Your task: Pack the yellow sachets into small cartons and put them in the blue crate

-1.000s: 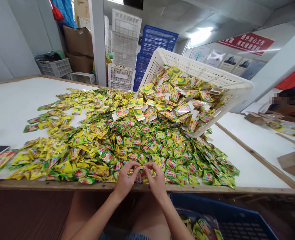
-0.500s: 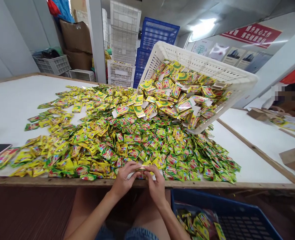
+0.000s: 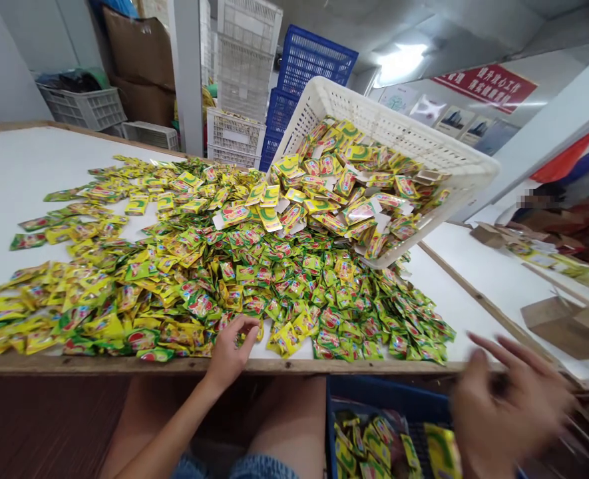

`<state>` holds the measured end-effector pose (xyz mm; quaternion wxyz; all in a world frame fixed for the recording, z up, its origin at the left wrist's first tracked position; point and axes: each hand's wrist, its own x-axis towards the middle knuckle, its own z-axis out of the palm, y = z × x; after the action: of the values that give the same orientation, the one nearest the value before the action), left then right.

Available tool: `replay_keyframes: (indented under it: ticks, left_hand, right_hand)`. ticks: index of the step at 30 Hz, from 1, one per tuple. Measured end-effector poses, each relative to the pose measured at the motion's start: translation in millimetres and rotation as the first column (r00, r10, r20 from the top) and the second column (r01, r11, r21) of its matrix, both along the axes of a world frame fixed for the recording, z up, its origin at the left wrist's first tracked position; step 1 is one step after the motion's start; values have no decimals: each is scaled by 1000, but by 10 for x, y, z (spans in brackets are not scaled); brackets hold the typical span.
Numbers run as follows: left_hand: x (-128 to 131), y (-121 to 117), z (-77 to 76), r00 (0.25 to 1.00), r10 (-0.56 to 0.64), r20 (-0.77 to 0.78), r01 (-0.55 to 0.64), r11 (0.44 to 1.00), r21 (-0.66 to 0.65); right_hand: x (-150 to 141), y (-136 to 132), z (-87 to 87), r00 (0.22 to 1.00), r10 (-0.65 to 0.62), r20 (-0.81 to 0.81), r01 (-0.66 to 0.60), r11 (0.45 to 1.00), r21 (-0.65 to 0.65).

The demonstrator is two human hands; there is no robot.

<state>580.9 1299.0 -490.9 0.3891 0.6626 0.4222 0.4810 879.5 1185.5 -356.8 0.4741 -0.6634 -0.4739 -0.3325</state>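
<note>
My left hand (image 3: 233, 351) rests at the table's front edge, fingers loosely curled and thumb apart, beside the pile of small green and yellow packets (image 3: 289, 273). A yellow packet shows just past its fingertips, and I see nothing held. Blurred by motion, my right hand (image 3: 511, 399) is off to the right with fingers spread, above the side of the blue crate (image 3: 389, 392). Just left of it, a yellow box (image 3: 442, 451) appears over the crate, apart from the fingers. Several yellow boxes (image 3: 374, 446) lie inside the crate.
A tilted white basket (image 3: 398, 126) spills small yellow boxes (image 3: 324, 193) onto the packets. Stacked white crates (image 3: 247, 73) and blue crates (image 3: 314, 63) stand behind. An open cardboard box (image 3: 568, 326) sits on the right-hand table, with a person beyond.
Both hands were together on a small yellow box at the table edge. They have parted: my right hand swung far right over the crate, and a yellow box now shows there. The view shifted slightly.
</note>
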Motion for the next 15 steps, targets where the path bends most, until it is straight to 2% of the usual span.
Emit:
replay_keyframes:
  ticks: [5,7,9,12,13,15]
  left_hand:
    - [-30,-15,23,997,35,-67,-31,998,58]
    - [-38,-34,30,996,67,-65,-61,995,80]
    - [-38,-46,33,994,83,-72,-76,992,97]
    - [-32,-48,34,993,87,-84,-78,991,106]
    - [-31,-45,33,993,86,-83,-78,992,103]
    - [-28,-41,32,994,80,-72,-74,994,86]
  right_hand:
    - [-160,1389,-90,991,87,97,-70,984,-162]
    - [-125,1885,-131,974,148,171,-88,944,-318]
    - [-73,2257,-160,959,188,213,-66,876,-478]
    - [-21,2536,-163,959,200,201,-33,782,-623]
    - [-25,2549,-158,961,199,190,-37,780,-625]
    - [-99,2450,-163,962,208,178,-74,823,-563]
